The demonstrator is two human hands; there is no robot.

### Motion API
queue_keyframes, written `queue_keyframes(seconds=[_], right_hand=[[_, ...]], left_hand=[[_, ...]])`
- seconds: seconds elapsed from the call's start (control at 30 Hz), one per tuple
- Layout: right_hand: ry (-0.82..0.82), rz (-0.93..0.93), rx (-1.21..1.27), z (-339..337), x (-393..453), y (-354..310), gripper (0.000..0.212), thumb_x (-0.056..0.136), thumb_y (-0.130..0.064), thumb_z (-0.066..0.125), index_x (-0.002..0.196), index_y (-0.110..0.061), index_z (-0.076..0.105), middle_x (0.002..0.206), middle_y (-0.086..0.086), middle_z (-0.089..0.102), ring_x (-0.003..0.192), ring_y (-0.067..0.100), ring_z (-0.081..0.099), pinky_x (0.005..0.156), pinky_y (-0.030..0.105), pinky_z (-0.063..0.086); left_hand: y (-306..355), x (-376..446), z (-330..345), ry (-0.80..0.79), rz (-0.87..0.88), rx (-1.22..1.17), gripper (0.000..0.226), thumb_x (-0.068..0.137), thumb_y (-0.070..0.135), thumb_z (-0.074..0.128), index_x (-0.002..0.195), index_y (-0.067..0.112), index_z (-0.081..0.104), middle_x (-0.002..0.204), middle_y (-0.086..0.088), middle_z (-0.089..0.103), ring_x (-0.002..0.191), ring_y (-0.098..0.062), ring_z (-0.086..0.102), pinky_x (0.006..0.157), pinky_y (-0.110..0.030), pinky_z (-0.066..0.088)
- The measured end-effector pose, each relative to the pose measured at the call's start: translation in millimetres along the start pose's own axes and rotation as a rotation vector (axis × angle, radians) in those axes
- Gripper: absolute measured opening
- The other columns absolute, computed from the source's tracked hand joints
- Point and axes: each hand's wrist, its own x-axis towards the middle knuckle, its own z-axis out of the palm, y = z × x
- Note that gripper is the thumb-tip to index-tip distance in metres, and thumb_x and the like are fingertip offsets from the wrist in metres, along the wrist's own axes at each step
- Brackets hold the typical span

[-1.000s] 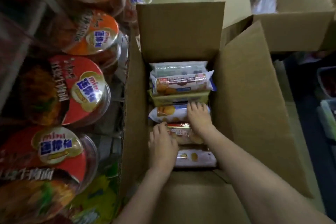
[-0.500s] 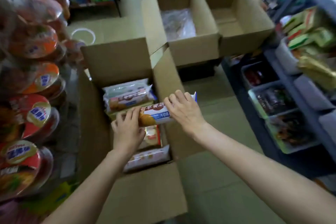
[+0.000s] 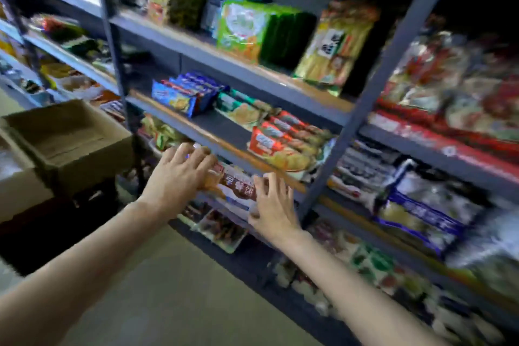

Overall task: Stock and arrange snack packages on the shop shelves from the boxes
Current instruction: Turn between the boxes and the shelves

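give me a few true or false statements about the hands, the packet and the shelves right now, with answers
1. Both hands hold one snack packet between them. True.
2. The left hand is inside a cardboard box. False: it grips the packet's end at the shelf front.
3. Red packets lie on the shelf above the hands. True.
4. The right hand hangs idle. False: it grips the packet's other end.
5. The cardboard box is right of the hands. False: left.

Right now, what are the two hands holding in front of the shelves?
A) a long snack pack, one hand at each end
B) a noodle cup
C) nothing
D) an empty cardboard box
A: the left hand and right hand grip opposite ends of one snack pack.
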Motion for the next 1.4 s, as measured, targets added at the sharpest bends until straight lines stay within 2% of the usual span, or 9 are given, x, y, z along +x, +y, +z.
queue_keyframes(seconds=[0.13, 0.27, 0.4, 0.53, 0.63, 0.8, 0.97, 1.1, 1.4], right_hand=[[-0.092, 0.246, 0.076, -10.6, -65.9, 106.5, 0.074, 0.090, -0.045, 0.053, 0.148, -0.017, 0.016, 0.144, 0.005, 0.032, 0.131, 0.030, 0.030, 0.104, 0.039, 0.028], [-0.119, 0.448, -0.030, -16.3, -109.9, 187.7, 0.071, 0.090, -0.043, 0.056, 0.148, -0.020, 0.020, 0.142, 0.004, 0.036, 0.130, 0.031, 0.031, 0.104, 0.040, 0.027], [-0.135, 0.590, -0.226, -13.2, -128.3, 247.7, 0.070, 0.074, -0.029, 0.078, 0.134, -0.012, 0.047, 0.120, 0.014, 0.053, 0.112, 0.038, 0.046, 0.093, 0.047, 0.039], [-0.174, 0.567, -0.275, 2.7, -102.8, 279.2, 0.070, 0.090, -0.036, 0.059, 0.147, -0.018, 0.023, 0.138, 0.013, 0.041, 0.127, 0.036, 0.033, 0.104, 0.042, 0.029], [-0.119, 0.531, -0.283, 26.4, -62.7, 295.3, 0.072, 0.084, -0.031, 0.068, 0.143, -0.018, 0.030, 0.132, 0.016, 0.049, 0.121, 0.037, 0.040, 0.098, 0.044, 0.034], [0.032, 0.486, -0.328, 69.5, -16.9, 313.1, 0.074, 0.042, -0.018, 0.092, 0.110, -0.008, 0.063, 0.094, 0.019, 0.068, 0.089, 0.040, 0.061, 0.074, 0.044, 0.052], [0.022, 0.457, -0.278, 106.1, -4.3, 312.9, 0.057, 0.059, -0.012, 0.084, 0.109, -0.012, 0.056, 0.101, 0.020, 0.066, 0.095, 0.041, 0.058, 0.076, 0.046, 0.049], [-0.010, 0.516, -0.269, 107.1, 11.3, 317.9, 0.050, 0.087, -0.010, 0.056, 0.133, -0.014, 0.036, 0.130, 0.022, 0.049, 0.124, 0.044, 0.037, 0.099, 0.052, 0.033], [0.037, 0.568, -0.245, 111.9, 18.8, 329.8, 0.063, 0.084, -0.006, 0.060, 0.138, -0.018, 0.028, 0.143, 0.019, 0.030, 0.131, 0.040, 0.026, 0.105, 0.046, 0.027]], left_hand=[[110.8, 73.5, 4.5, 0.126, 0.266, 0.005, 0.045, 0.069, 0.014, 0.052, 0.114, 0.009, 0.049, 0.107, -0.011, 0.067, 0.094, -0.031, 0.041, 0.074, -0.042, 0.042], [193.1, 109.9, 17.4, -0.133, 0.279, -0.123, 0.091, 0.047, 0.015, 0.087, 0.127, 0.011, 0.042, 0.118, -0.013, 0.063, 0.102, -0.032, 0.055, 0.075, -0.037, 0.052], [242.8, 114.6, 45.1, -0.376, 0.298, -0.232, 0.063, 0.097, 0.015, 0.038, 0.150, 0.012, 0.004, 0.158, -0.008, 0.003, 0.142, -0.025, 0.016, 0.111, -0.036, 0.023], [272.5, 128.5, 84.7, -0.438, 0.295, -0.303, 0.065, 0.100, 0.023, 0.029, 0.147, 0.005, -0.013, 0.155, -0.010, -0.020, 0.145, -0.022, -0.007, 0.117, -0.034, 0.008], [292.9, 153.7, 116.8, -0.408, 0.250, -0.300, 0.069, 0.100, 0.020, 0.027, 0.137, -0.001, -0.027, 0.149, -0.014, -0.031, 0.143, -0.025, -0.019, 0.118, -0.033, -0.001], [318.2, 182.7, 152.2, -0.391, 0.097, -0.359, 0.071, 0.100, 0.024, 0.030, 0.140, -0.011, -0.018, 0.151, -0.028, -0.016, 0.143, -0.036, -0.012, 0.117, -0.039, -0.006], [329.8, 189.1, 178.9, -0.455, -0.055, -0.648, 0.078, 0.096, 0.018, 0.041, 0.142, -0.008, -0.016, 0.153, -0.024, -0.015, 0.144, -0.034, -0.008, 0.117, -0.035, 0.002], [337.4, 203.3, 199.5, -0.362, -0.070, -0.738, 0.076, 0.093, 0.015, 0.042, 0.144, -0.008, -0.010, 0.153, -0.026, -0.014, 0.143, -0.037, -0.008, 0.118, -0.038, 0.000], [343.1, 205.5, 223.4, -0.247, -0.025, -0.718, 0.073, 0.091, 0.012, 0.042, 0.145, -0.007, -0.003, 0.153, -0.025, -0.014, 0.145, -0.033, -0.008, 0.119, -0.034, 0.010]])
